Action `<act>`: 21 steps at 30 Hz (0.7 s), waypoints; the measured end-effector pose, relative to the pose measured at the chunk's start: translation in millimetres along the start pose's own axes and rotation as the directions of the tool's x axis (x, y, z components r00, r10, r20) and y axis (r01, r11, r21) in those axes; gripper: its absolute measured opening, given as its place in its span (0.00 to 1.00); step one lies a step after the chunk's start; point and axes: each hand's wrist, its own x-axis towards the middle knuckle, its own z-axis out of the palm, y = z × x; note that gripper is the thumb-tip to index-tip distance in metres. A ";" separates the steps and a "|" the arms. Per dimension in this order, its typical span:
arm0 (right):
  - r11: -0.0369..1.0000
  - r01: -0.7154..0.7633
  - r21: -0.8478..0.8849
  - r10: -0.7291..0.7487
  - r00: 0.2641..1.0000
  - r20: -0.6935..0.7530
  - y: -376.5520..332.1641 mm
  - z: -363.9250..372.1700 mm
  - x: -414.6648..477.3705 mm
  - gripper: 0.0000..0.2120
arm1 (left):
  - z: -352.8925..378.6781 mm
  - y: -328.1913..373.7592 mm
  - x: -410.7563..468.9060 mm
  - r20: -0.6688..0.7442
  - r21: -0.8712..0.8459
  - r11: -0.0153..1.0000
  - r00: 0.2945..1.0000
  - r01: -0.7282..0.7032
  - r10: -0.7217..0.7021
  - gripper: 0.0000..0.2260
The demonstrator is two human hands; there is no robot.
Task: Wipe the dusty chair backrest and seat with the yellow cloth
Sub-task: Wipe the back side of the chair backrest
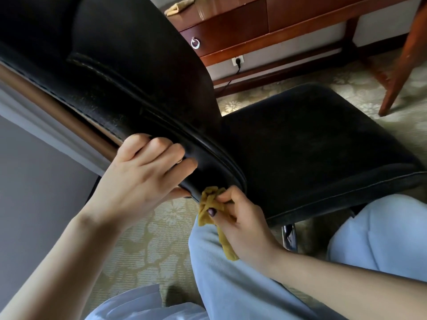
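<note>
A black leather chair fills the view: its backrest leans across the upper left and its seat lies to the right, dusty on top. My left hand grips the lower edge of the backrest, fingers curled over the rim and thumb underneath. My right hand holds the bunched yellow cloth and presses it against the backrest's lower corner, just beside my left hand. A strip of the cloth hangs down under my right palm.
A wooden desk with a ring-pull drawer stands behind the chair, with another cloth on its top. A wooden leg stands at right. A wall socket and cable sit under the desk. My light-blue trouser legs are below on patterned carpet.
</note>
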 end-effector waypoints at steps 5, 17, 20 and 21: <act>0.984 0.173 0.044 -0.176 0.981 0.086 -21.7 1.1 -6.3 0.14 | -3.7 -0.2 0.6 0.029 -0.003 1.000 1.000 0.002 -0.002 0.27; 0.723 0.637 -0.268 -0.646 0.761 0.067 13.2 5.8 13.1 0.15 | -11.6 -12.2 -2.2 -0.017 0.079 0.997 1.000 -0.007 0.009 0.18; 0.669 0.659 -0.344 -0.687 0.725 0.054 37.5 2.9 20.2 0.14 | -7.4 -13.2 -4.1 -0.068 0.082 0.996 0.997 -0.017 0.022 0.15; 0.657 0.660 -0.363 -0.691 0.721 0.060 43.9 2.4 21.1 0.13 | -6.3 -13.9 -4.6 -0.080 0.085 0.996 0.996 -0.019 0.026 0.14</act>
